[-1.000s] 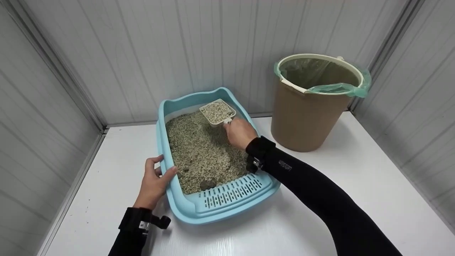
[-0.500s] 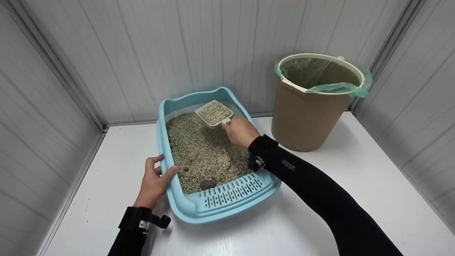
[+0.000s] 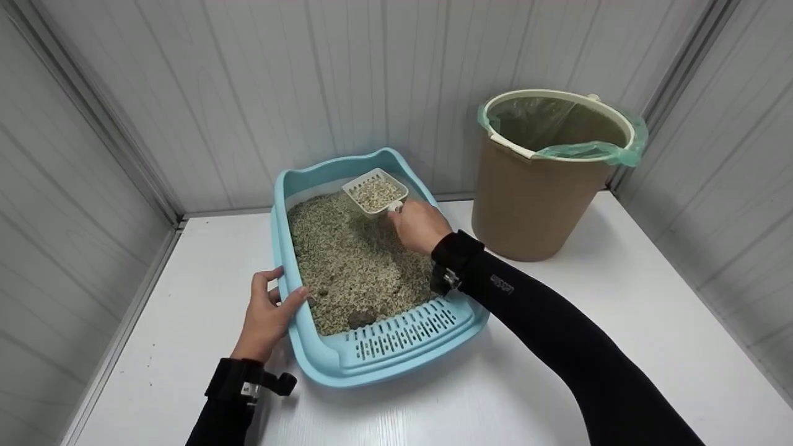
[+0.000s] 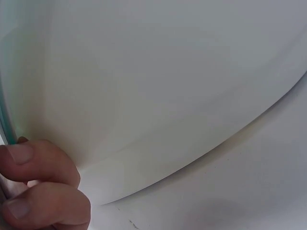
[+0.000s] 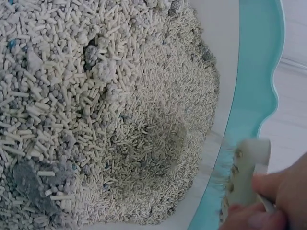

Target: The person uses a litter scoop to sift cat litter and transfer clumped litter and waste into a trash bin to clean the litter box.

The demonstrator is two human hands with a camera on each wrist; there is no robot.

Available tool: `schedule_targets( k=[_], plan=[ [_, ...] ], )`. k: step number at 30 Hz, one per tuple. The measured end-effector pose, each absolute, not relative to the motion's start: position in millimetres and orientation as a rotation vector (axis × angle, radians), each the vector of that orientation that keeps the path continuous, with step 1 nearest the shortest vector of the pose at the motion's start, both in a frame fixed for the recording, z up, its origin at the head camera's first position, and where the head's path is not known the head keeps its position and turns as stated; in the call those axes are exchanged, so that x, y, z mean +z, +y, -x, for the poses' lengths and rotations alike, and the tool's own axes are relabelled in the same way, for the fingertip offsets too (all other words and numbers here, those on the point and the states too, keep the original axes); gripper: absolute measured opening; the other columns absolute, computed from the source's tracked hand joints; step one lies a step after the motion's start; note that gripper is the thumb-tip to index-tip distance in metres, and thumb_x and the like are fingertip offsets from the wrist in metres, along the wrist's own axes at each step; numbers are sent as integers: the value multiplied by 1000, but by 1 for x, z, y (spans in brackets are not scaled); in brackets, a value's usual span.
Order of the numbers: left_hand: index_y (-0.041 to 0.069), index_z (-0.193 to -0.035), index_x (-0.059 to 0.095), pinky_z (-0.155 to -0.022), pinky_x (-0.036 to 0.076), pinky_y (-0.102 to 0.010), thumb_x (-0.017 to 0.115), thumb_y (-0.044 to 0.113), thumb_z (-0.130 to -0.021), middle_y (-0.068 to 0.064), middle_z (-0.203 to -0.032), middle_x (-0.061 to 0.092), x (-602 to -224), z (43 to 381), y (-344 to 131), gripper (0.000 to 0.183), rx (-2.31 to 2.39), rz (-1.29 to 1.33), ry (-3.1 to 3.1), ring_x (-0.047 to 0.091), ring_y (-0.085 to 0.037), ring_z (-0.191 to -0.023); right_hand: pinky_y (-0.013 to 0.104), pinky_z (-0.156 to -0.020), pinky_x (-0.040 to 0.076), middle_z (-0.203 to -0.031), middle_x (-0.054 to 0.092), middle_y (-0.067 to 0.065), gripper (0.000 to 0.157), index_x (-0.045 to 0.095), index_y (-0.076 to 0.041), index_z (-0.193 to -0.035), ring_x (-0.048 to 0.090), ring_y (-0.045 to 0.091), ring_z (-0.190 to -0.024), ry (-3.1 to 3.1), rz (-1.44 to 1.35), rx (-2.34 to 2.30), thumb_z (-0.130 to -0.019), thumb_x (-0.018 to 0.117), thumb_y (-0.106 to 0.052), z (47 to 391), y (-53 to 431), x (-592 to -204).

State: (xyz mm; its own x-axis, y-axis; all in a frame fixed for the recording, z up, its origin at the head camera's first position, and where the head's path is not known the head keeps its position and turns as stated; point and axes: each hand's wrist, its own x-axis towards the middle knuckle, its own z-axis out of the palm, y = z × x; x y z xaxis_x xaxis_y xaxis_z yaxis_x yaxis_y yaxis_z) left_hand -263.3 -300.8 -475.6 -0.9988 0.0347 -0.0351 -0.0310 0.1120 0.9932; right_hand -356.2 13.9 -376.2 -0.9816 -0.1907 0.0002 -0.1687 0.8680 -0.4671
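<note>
**Holding loaded scoop (image 3: 363, 180) over tray (image 3: 328, 368), bracing rim**

Pinching scoop by its handle in right grip (image 3: 421, 228), inside tray walls and clear of the litter (image 3: 347, 266), towards tray's far right. Holding it mouth up, roughly level, presumably to retain the load while letting fine litter drop straight back into tray. Seeing blurred streaks at scoop slots in right wrist view; could be falling grains.

Clamping tray's left rim in left grip (image 3: 271, 319), with thumb over the top, probably to prevent sliding on worktop (image 3: 198, 297).

Noting dark clump (image 3: 362, 319) on the litter, just beside tray's slotted near end.

Got bin (image 3: 520, 204) right of tray, apart from it, lined with green bag (image 3: 588, 150). Folded out over bin rim, presumably to avoid slipping in.

Finding pale lettering (image 3: 502, 284) on right sleeve (image 3: 545, 316); can't read it. Spotting no brand or label on tray, scoop or bin.
</note>
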Motion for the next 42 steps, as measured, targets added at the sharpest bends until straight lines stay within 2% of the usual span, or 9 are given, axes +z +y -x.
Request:
schedule_targets(
  k=[6,14,18,27,30,33,35,38,42],
  plan=[
    [9,-164,30,-72,62,-34,76,20,-108,-24,-128,70,-475,264,-301,73,2069,6,2295,75,-21,-94,36,-65,35,-66,38,0,50,47,-17,-75,40,19,-58,3012,275,-712,-121,52,-35,357,15,-375],
    [8,-163,31,-75,62,-33,76,20,-108,-26,-126,69,-475,266,-301,72,2065,3,2309,75,-19,-94,37,-69,35,-75,41,2,39,51,-13,-89,43,21,-64,3053,270,-702,-121,52,-35,355,16,-374],
    [7,-162,31,-75,63,-34,77,21,-108,-26,-125,69,-476,267,-302,72,2069,3,2308,75,-21,-94,37,-69,37,-74,41,2,40,51,-13,-88,44,22,-66,3049,262,-706,-121,52,-36,354,16,-373],
    [8,-163,30,-77,62,-34,75,23,-109,-28,-130,66,-476,265,-302,73,2042,7,2321,74,-22,-96,38,-72,36,-78,44,3,35,60,-6,-107,44,23,-68,3066,284,-698,-122,50,-36,351,17,-370],
    [9,-164,29,-75,62,-34,75,24,-109,-29,-131,65,-475,265,-301,73,2034,14,2318,74,-22,-95,38,-70,35,-73,40,3,38,58,-8,-97,42,22,-64,3062,331,-676,-122,50,-36,350,19,-371],
    [10,-163,30,-75,63,-34,76,24,-109,-29,-131,66,-475,266,-301,72,2039,20,2312,74,-22,-95,40,-72,39,-76,45,4,38,63,-4,-107,48,24,-68,3080,332,-674,-121,51,-37,350,20,-371],
    [10,-163,31,-75,63,-35,76,24,-108,-28,-131,66,-474,266,-301,72,2047,22,2304,74,-22,-95,41,-76,44,-81,52,7,42,66,1,-123,54,27,-73,3082,315,-666,-121,51,-38,349,20,-371],
    [11,-163,31,-75,63,-34,77,25,-108,-28,-130,66,-474,266,-302,72,2050,27,2301,74,-22,-94,45,-82,48,-93,62,13,51,58,5,-147,62,32,-83,3090,282,-680,-121,51,-39,349,19,-370],
    [10,-163,31,-76,63,-34,77,25,-108,-28,-131,66,-475,266,-302,73,2041,24,2305,74,-21,-95,45,-83,48,-96,65,16,54,54,4,-153,63,32,-84,3076,276,-691,-121,51,-39,349,20,-370]
  ],
)
